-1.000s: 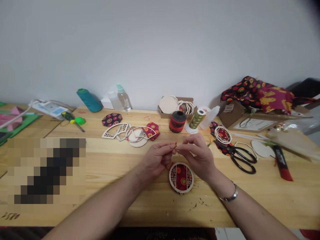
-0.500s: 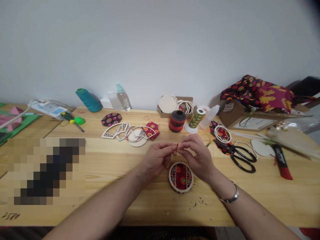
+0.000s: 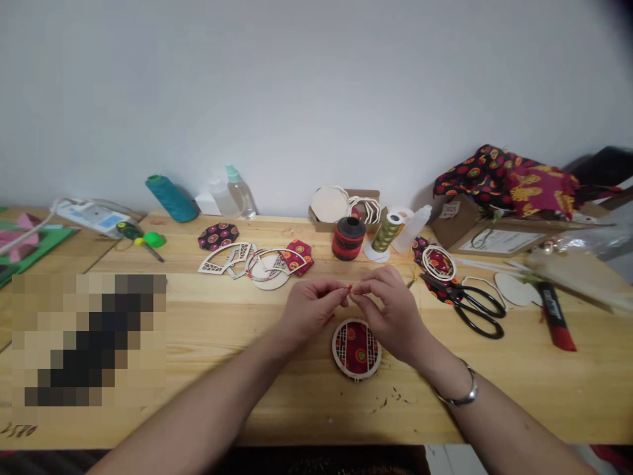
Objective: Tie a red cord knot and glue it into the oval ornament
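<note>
Fingertips of both hands are meeting over the table [image 3: 212,323] on my feed, right around a tiny red bit [image 3: 350,288]. Left hand [image 3: 314,310] has thumb and forefinger closed on it, and the right hand [image 3: 390,313] is pinching it from the other side. Honestly it's too small on my end to say whether it's thread, a knot or whatever. The wrist on the right side has a silver bracelet [image 3: 462,389] on it.

Closer to the edge than the hands, I've got a round ornament [image 3: 357,348] lying flat: pale ring, lattice strips down both sides, dark red patterned fabric showing in the middle. It's just beside the right hand, but I can't tell if they touch.

Behind the hands I see a red and black spool [image 3: 349,237], with a spool of olive-green thread [image 3: 388,232] next to it. Over to the right, black-handled scissors [image 3: 475,303] lie open, blades up near a second round ornament [image 3: 439,264], with a black and red tube [image 3: 558,316] farther right. Way off left a teal thread cone [image 3: 171,198] is tilted over near the wall, and a fan-shaped frame [image 3: 213,267] lies among other cutouts.
</note>
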{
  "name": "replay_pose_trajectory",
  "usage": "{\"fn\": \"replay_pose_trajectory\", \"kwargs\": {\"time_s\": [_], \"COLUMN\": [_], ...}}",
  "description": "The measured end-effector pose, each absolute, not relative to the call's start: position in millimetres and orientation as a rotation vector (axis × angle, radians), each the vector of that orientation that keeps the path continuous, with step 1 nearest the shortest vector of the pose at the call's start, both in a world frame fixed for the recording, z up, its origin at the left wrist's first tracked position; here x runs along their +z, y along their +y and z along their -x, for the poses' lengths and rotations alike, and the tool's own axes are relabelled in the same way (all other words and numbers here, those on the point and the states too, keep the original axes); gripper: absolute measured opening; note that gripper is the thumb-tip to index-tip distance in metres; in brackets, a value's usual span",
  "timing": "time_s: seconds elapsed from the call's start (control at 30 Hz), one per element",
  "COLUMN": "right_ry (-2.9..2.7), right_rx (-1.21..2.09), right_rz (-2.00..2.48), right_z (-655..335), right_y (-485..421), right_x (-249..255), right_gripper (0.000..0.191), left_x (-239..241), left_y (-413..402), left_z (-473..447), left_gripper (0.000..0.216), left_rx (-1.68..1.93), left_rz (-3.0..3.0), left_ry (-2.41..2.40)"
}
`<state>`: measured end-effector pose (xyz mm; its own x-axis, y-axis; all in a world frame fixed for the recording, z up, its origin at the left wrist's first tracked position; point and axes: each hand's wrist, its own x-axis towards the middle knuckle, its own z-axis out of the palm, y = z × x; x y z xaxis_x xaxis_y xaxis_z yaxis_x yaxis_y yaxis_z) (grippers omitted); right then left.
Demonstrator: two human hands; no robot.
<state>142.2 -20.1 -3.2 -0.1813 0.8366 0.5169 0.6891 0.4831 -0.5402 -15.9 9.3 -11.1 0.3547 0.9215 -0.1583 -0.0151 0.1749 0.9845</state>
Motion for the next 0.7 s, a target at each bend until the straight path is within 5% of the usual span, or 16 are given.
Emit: {"fn": "replay_pose_trajectory", "kwargs": {"time_s": [0.37,0.7], "right_ry": [-2.117,-2.130], "right_rx": [-0.188,-0.222], "right_rz": [1.285,1.306], "right_z": [-139.5,-140.4], "right_y": [-25.2,-25.3], "right_x": [3.5,1.3], "right_gripper": [0.015,0.014], "left_x": [-6.1,-6.3], "left_y": [5.2,4.2], "left_z": [12.3,11.0], "left_gripper": [0.014,0.013], "left_rx": [0.892,0.927], "left_rz": [-1.367,-1.448], "left_ry": [1.089,1.072]}}
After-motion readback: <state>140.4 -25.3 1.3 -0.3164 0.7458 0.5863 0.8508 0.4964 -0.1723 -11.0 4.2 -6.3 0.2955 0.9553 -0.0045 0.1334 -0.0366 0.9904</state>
